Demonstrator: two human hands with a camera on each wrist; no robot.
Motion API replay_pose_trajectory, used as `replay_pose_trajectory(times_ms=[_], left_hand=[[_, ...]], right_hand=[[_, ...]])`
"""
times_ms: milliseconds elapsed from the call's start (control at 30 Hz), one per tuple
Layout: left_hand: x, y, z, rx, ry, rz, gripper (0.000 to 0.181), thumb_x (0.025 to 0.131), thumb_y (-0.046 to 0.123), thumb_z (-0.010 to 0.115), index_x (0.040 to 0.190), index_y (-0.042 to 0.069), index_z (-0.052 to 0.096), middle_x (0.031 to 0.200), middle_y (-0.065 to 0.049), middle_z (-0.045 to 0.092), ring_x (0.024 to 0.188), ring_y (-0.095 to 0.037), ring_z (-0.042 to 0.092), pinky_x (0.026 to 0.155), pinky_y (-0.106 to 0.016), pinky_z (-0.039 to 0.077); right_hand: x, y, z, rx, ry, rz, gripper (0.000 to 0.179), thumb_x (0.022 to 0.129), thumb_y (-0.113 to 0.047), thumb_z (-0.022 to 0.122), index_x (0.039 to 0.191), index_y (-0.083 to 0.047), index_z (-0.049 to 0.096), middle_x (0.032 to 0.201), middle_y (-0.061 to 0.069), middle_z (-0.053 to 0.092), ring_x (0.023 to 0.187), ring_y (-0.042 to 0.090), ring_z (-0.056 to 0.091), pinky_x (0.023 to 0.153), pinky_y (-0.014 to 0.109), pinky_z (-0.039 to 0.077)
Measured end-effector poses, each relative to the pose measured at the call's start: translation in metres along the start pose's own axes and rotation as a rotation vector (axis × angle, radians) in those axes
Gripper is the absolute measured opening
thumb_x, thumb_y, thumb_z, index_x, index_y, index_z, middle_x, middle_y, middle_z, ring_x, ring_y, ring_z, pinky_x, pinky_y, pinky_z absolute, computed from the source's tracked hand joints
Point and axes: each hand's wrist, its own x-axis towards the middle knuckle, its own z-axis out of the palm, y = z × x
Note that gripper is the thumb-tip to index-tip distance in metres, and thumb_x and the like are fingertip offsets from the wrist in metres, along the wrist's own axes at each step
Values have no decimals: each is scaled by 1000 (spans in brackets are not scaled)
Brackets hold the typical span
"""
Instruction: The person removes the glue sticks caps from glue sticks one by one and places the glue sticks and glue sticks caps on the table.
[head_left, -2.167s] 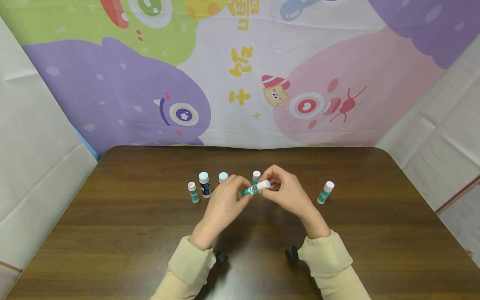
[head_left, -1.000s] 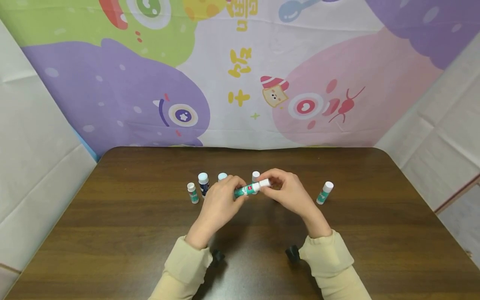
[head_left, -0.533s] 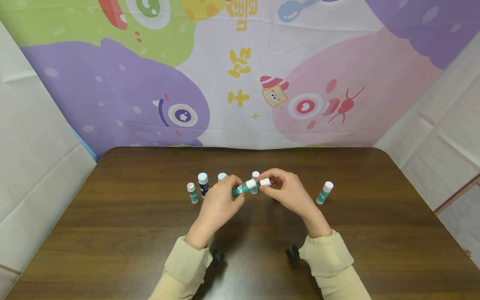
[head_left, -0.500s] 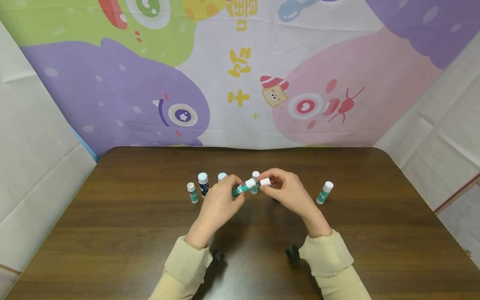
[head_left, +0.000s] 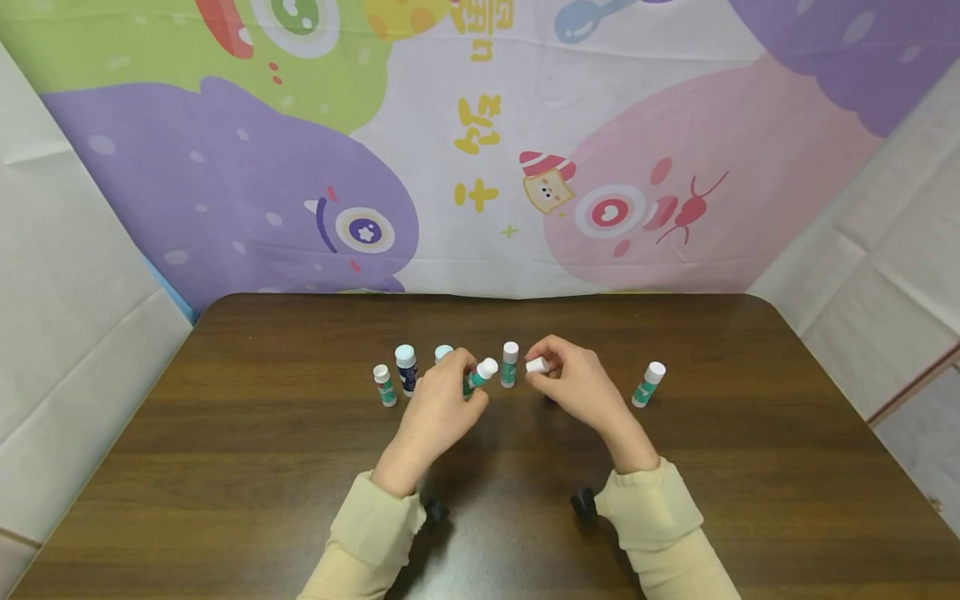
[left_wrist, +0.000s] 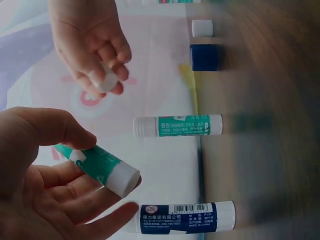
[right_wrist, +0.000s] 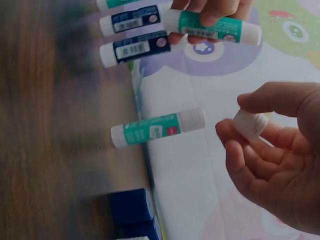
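My left hand (head_left: 442, 404) holds a green glue stick (left_wrist: 102, 167) between thumb and fingers, tilted above the table. Its white end (head_left: 487, 368) points up and to the right in the head view. My right hand (head_left: 577, 383) pinches a small white cap (right_wrist: 248, 123) between thumb and fingertips, apart from the stick. Between the two hands, a little farther back, another green glue stick (head_left: 509, 365) stands upright with its white cap on. Just behind my left hand is a navy glue stick (head_left: 444, 353), mostly hidden in the head view.
On the left stand a navy glue stick (head_left: 407, 369) and a shorter green one (head_left: 385, 385). A green glue stick (head_left: 648, 384) stands at the right. Blue caps (right_wrist: 131, 206) and a white cap (left_wrist: 202, 28) sit near my right hand. A printed cloth (head_left: 480, 250) hangs behind the table.
The white cap came off the green glue stick and went slightly right with my right hand. My left hand drew the stick left and tilted it more upright.
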Motion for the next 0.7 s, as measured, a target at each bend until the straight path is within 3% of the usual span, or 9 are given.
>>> replay_pose_trajectory(times_ms=[267, 467, 567, 700], left_hand=[[1, -2, 2, 13, 6, -7, 19, 71, 5, 61, 88, 9, 55, 75, -1, 55, 60, -14, 48, 53, -26, 40], [1, -3, 2, 102, 76, 9, 18, 67, 7, 64, 84, 8, 58, 79, -3, 54, 74, -21, 49, 65, -33, 41], [0, -4, 1, 99, 91, -27, 18, 67, 7, 65, 83, 6, 58, 79, -4, 55, 74, -22, 50, 67, -35, 42], [0, -4, -1, 96, 95, -120, 22, 69, 6, 64, 88, 2, 56, 80, -8, 55, 74, -25, 54, 66, -39, 45]], right_hand=[[2, 3, 2, -223, -36, 15, 15, 82, -21, 63, 92, -10, 60, 71, 0, 57, 62, 13, 48, 57, 27, 40], [1, 5, 5, -326, -125, 54, 15, 83, -26, 63, 89, -12, 61, 73, -3, 60, 61, 12, 51, 57, 28, 42], [1, 7, 7, -355, -169, 58, 12, 84, -23, 63, 89, -13, 61, 76, -2, 61, 63, 12, 52, 60, 29, 43], [0, 8, 12, -372, -207, 51, 8, 83, -18, 64, 88, -12, 61, 79, -1, 61, 66, 13, 52, 63, 30, 44]])
